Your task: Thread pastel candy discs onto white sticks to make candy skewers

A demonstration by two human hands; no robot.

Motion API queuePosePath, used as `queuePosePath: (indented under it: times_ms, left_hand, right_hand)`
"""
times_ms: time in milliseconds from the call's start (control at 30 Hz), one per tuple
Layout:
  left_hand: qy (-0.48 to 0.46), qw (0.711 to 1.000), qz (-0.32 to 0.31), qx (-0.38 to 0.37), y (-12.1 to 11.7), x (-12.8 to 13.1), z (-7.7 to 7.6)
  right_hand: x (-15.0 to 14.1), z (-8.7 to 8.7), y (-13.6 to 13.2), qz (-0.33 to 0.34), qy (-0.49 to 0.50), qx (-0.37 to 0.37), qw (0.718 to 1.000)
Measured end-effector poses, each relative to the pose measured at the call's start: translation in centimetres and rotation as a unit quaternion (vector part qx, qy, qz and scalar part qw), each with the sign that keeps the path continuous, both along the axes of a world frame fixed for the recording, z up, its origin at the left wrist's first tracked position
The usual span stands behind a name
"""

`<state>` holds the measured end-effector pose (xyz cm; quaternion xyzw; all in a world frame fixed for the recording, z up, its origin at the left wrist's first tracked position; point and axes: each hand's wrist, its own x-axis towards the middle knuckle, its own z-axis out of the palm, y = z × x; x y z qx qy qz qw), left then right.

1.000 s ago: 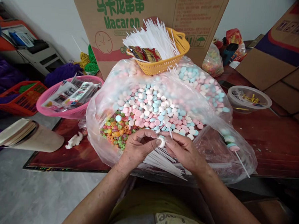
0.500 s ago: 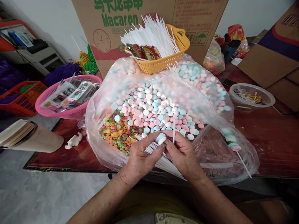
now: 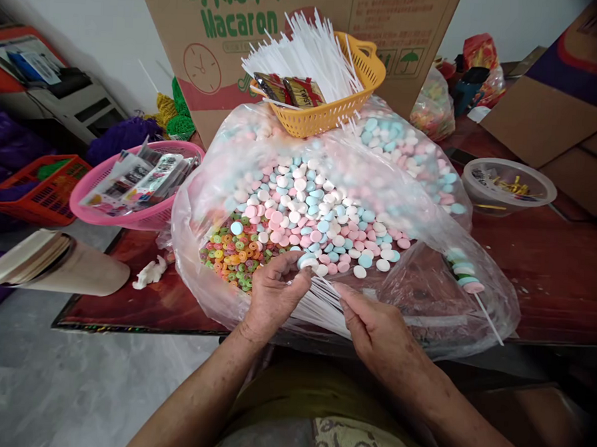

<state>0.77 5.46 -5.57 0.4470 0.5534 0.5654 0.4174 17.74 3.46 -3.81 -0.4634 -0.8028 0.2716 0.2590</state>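
Note:
Between the thumb and fingers of my left hand (image 3: 275, 292) is a small stack of pale blue and white marshmallows (image 3: 306, 260). My right hand (image 3: 380, 324) pinches a thin white stick (image 3: 328, 281), its far end pointing at those marshmallows; whether the tip has entered them I cannot tell. Beneath both hands lies a bundle of white sticks (image 3: 319, 309). A heap of pink, white and blue marshmallows (image 3: 323, 215) spreads behind, with colourful ring candies (image 3: 239, 257) to its left. At the right, a skewer of stacked sweets (image 3: 462, 271) rests on the clear plastic bag (image 3: 427, 257).
A yellow basket (image 3: 328, 122) of white sticks sits atop the bag, before a cardboard box (image 3: 307, 57). On the left are a pink basket (image 3: 148, 222) of packaging and a beige container (image 3: 96, 266). A round plastic tub (image 3: 507, 194) stands on the right.
The stick in my right hand has swung from upright to slanting toward the marshmallows. My right hand has moved down and slightly right; my left hand has shifted a little left, still gripping the marshmallows.

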Motion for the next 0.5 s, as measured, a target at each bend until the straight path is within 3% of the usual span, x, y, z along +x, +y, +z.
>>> queuePosePath:
  times_ms: [167,333,400,500]
  left_hand:
    - [0.147,0.988,0.018,0.049,-0.5,-0.1,0.1]
    - [0.315,0.94,0.033,0.129,-0.6,-0.3,-0.3]
    - [0.337,0.93,0.033,0.146,-0.5,-0.4,-0.9]
    - [0.306,0.944,0.038,0.122,-0.4,-0.5,-1.8]
  right_hand:
    - [-0.4,-0.1,0.2,-0.014,-0.081,0.011,0.997]
    - [-1.4,1.3,-0.3,-0.049,-0.26,0.016,0.964]
    - [-2.1,2.3,-0.5,-0.058,-0.329,0.008,0.942]
    - [-3.3,3.5,-0.5,-0.051,-0.363,0.022,0.93]
